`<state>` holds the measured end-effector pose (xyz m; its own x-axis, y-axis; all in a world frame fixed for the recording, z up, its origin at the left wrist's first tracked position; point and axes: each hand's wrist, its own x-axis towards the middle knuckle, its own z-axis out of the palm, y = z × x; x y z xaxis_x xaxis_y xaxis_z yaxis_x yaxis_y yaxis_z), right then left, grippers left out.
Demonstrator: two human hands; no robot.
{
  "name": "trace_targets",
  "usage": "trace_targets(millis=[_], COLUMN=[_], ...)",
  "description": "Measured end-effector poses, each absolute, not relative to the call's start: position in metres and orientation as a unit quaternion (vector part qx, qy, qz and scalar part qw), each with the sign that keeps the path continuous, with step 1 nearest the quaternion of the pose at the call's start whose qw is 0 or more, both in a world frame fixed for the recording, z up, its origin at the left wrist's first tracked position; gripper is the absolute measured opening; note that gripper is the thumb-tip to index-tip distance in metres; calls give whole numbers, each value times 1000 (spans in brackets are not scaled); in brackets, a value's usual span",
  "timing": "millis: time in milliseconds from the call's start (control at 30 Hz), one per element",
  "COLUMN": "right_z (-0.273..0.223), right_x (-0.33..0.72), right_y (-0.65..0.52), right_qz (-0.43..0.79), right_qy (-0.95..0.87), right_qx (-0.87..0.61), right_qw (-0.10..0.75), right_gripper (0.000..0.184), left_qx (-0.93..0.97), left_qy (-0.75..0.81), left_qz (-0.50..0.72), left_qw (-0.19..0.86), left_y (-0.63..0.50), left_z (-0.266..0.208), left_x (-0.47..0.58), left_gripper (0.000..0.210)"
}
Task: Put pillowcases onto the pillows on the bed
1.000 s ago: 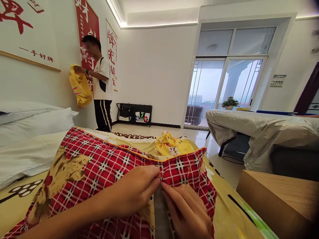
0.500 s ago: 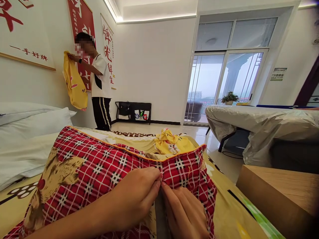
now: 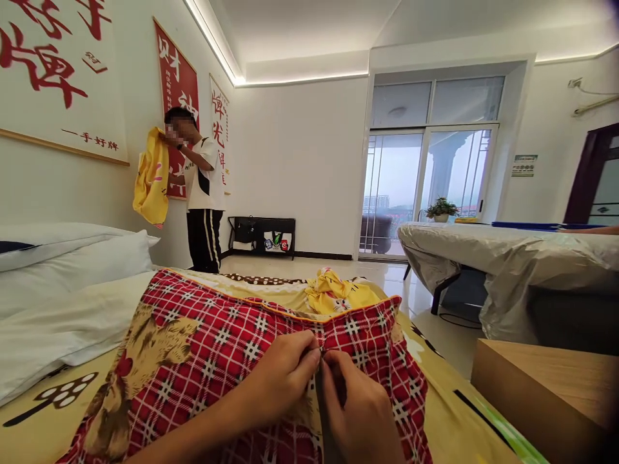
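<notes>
A red plaid pillowcase (image 3: 207,361) with a brown furry animal print and orange piping along its far edge lies spread in front of me on the bed. My left hand (image 3: 285,374) is closed, thumb and fingers pinching the cloth right of the middle. Close beside it, my right hand (image 3: 358,406) pinches the same spot, its fingertips nearly touching the left ones. Below the fingertips a narrow grey strip runs down toward me. Whether it is a zipper or an opening, I cannot tell. Any small part inside the pinch is hidden.
White pillows (image 3: 72,309) lie at the left. Bunched yellow cloth (image 3: 343,293) sits beyond the pillowcase on the yellow bed sheet (image 3: 454,412). A person (image 3: 203,174) at the back left holds up yellow cloth (image 3: 152,180). A wooden box-like surface (image 3: 546,374) and a plastic-covered table (image 3: 483,245) stand right.
My view has tilted up a little. My right fingers have shifted and bent more at the pinch, while my left keeps its hold. The other person's yellow cloth has turned and bunched.
</notes>
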<state>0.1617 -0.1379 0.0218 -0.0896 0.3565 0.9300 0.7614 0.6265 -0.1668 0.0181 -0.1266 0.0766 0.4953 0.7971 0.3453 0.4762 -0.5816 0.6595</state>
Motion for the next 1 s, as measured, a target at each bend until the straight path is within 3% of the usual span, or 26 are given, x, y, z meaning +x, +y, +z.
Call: trace_targets(millis=[433, 767, 1000], right_z=[41, 35, 49], right_x=[166, 170, 158], right_y=[-152, -157, -150], right_qz=[225, 205, 194], right_qy=[-707, -709, -721], right_qx=[-454, -463, -458], right_qw=[493, 491, 483], right_gripper=[25, 38, 33], left_qx=[863, 864, 855], left_qy=[361, 381, 390], left_qz=[269, 252, 258], left_qw=[228, 213, 224], left_y=[-138, -141, -145], left_z=[94, 94, 90], left_x=[0, 1, 3], left_gripper=[20, 20, 21])
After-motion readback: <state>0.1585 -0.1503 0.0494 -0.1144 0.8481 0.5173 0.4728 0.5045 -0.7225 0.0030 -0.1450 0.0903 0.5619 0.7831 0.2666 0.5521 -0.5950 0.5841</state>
